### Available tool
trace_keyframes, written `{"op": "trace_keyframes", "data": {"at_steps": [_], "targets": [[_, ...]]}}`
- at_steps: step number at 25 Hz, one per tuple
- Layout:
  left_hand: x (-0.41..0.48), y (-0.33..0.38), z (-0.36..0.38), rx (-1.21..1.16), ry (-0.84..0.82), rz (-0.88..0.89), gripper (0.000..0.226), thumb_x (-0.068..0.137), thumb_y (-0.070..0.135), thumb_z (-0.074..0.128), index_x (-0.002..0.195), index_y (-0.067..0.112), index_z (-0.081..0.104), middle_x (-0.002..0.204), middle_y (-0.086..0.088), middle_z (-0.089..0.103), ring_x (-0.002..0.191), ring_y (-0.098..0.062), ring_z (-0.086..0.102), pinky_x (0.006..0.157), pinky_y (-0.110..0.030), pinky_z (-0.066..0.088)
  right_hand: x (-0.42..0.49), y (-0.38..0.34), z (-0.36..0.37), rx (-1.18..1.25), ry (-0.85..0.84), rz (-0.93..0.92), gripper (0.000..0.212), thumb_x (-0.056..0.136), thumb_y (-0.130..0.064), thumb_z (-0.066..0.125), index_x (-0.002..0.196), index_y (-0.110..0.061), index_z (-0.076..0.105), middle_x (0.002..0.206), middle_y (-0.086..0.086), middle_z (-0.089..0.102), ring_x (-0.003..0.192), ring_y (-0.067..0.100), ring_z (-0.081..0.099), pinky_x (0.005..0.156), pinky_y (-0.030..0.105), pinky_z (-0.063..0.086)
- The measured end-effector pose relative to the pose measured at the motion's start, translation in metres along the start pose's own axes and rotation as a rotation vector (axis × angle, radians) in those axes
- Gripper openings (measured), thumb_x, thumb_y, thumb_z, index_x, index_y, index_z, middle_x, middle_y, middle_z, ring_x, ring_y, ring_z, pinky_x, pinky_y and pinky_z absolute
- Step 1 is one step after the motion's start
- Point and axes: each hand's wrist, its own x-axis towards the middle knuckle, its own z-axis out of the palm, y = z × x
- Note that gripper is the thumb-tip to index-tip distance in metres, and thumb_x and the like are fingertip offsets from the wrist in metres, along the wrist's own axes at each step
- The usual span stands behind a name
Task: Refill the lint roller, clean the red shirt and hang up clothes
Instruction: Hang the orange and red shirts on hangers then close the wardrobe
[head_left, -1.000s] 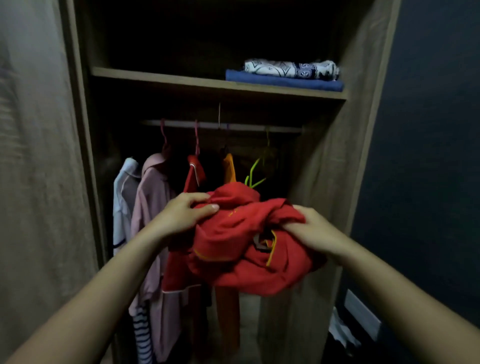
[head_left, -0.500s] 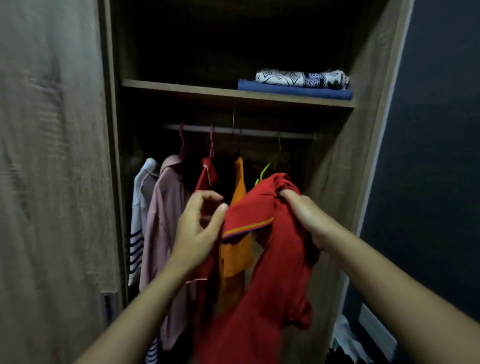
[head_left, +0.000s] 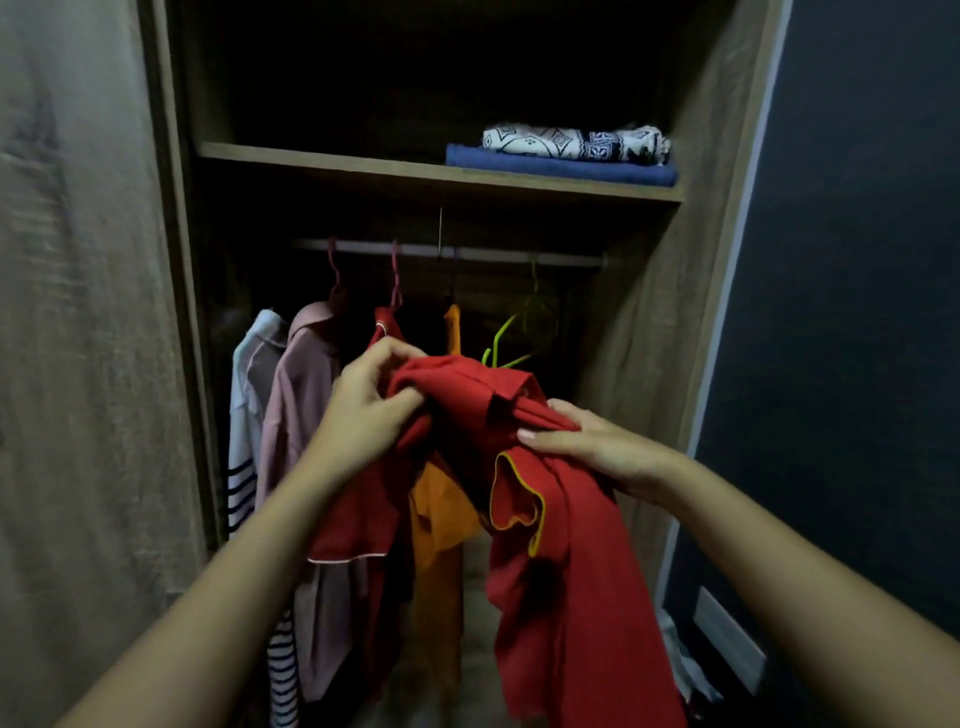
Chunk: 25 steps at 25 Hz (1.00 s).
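Matt red cloth shirt (head_left: 566, 545), wood-grain wardrobe (head_left: 176, 260)

I hold the crumpled red shirt (head_left: 550, 499) with both hands in front of the open wooden wardrobe (head_left: 670, 322): my left hand (head_left: 366, 415) grips its left part and my right hand (head_left: 597, 449) its right part. Behind the shirt, on the far metal rail (head_left: 493, 253), hang from left to right a white striped top (head_left: 249, 415), a pink shirt (head_left: 296, 415), a dark red garment (head_left: 363, 519), an orange garment (head_left: 441, 519) and an empty green plastic hanger (head_left: 506, 340). Above the rail, on the right end of the wooden shelf (head_left: 311, 158), a patterned white folded cloth (head_left: 571, 141) lies on a folded blue cloth (head_left: 561, 169).
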Motion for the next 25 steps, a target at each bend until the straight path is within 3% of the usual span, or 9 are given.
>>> {"op": "trace_keyframes", "data": {"at_steps": [4,6,7,10,14,17,19,22,25], "targets": [[0.023,0.019,-0.01,-0.004,-0.326,-0.121,0.017,0.079,0.007,0.061,0.09,0.017,0.069,0.084,-0.002,0.071,0.075,-0.01,0.061,0.069,-0.027,0.05,-0.001,0.017,-0.01,-0.042,-0.145,0.052,0.044,0.085,-0.037,0.061,0.116,-0.006,0.056,0.106,0.007,0.062,0.097,0.021,0.057,0.092,0.039,0.044],[0.025,0.026,0.001,-0.074,-0.446,-0.237,0.02,0.087,-0.001,0.058,0.09,0.016,0.068,0.085,-0.014,0.067,0.072,-0.018,0.059,0.065,-0.027,0.05,0.002,0.024,-0.01,-0.14,-0.159,0.029,0.028,0.088,-0.033,0.057,0.107,-0.014,0.064,0.103,0.001,0.062,0.096,0.016,0.053,0.088,0.037,0.038],[0.025,0.026,0.01,-0.064,-0.458,-0.266,0.022,0.088,0.0,0.057,0.086,0.019,0.067,0.083,-0.012,0.065,0.07,-0.017,0.058,0.061,-0.025,0.05,0.003,0.027,-0.009,-0.185,-0.155,0.019,0.015,0.091,-0.025,0.054,0.099,-0.02,0.065,0.097,-0.004,0.061,0.09,0.011,0.051,0.084,0.032,0.036],[0.025,0.015,0.039,0.091,-0.316,-0.303,0.006,0.076,0.02,0.06,0.076,0.025,0.063,0.077,-0.005,0.065,0.072,-0.019,0.059,0.068,-0.035,0.051,0.003,0.034,0.003,-0.245,-0.176,0.017,0.019,0.096,-0.014,0.045,0.086,-0.024,0.057,0.081,-0.012,0.053,0.074,-0.001,0.045,0.072,0.024,0.033],[0.034,0.016,0.041,0.324,-0.222,-0.274,0.007,0.081,0.019,0.059,0.081,0.023,0.065,0.084,-0.003,0.068,0.081,-0.016,0.06,0.07,-0.025,0.045,0.003,0.029,0.001,-0.087,-0.001,-0.054,0.027,0.091,-0.013,0.055,0.116,-0.021,0.054,0.102,-0.007,0.056,0.092,0.001,0.053,0.074,0.017,0.043],[0.042,0.019,0.03,0.454,-0.391,-0.208,0.022,0.084,0.012,0.057,0.093,0.028,0.07,0.093,-0.002,0.07,0.088,-0.013,0.063,0.066,-0.015,0.044,0.007,0.013,-0.001,-0.167,0.118,-0.213,0.034,0.083,-0.016,0.066,0.115,-0.021,0.057,0.107,0.001,0.06,0.095,0.006,0.058,0.077,0.018,0.049],[0.047,0.014,0.028,0.6,-0.488,-0.215,0.027,0.084,0.013,0.059,0.102,0.029,0.071,0.104,-0.003,0.07,0.098,-0.017,0.063,0.081,-0.022,0.049,0.014,0.009,0.005,-0.275,0.178,-0.268,0.034,0.078,-0.023,0.071,0.111,-0.02,0.06,0.101,0.0,0.062,0.088,0.009,0.06,0.079,0.024,0.051],[0.052,0.005,0.027,0.775,-0.475,-0.235,0.029,0.08,0.017,0.062,0.104,0.029,0.071,0.11,-0.008,0.069,0.103,-0.026,0.062,0.091,-0.035,0.05,0.024,0.011,0.012,-0.368,0.237,-0.29,0.034,0.075,-0.023,0.075,0.106,-0.021,0.061,0.091,-0.006,0.06,0.074,0.006,0.059,0.071,0.015,0.049],[0.052,0.002,0.027,0.836,-0.465,-0.262,0.027,0.079,0.017,0.062,0.104,0.025,0.072,0.105,-0.01,0.07,0.097,-0.025,0.065,0.083,-0.033,0.054,0.029,0.019,0.018,-0.402,0.228,-0.268,0.023,0.075,-0.02,0.076,0.092,-0.025,0.06,0.084,-0.006,0.06,0.068,0.005,0.056,0.068,0.016,0.049]]}}
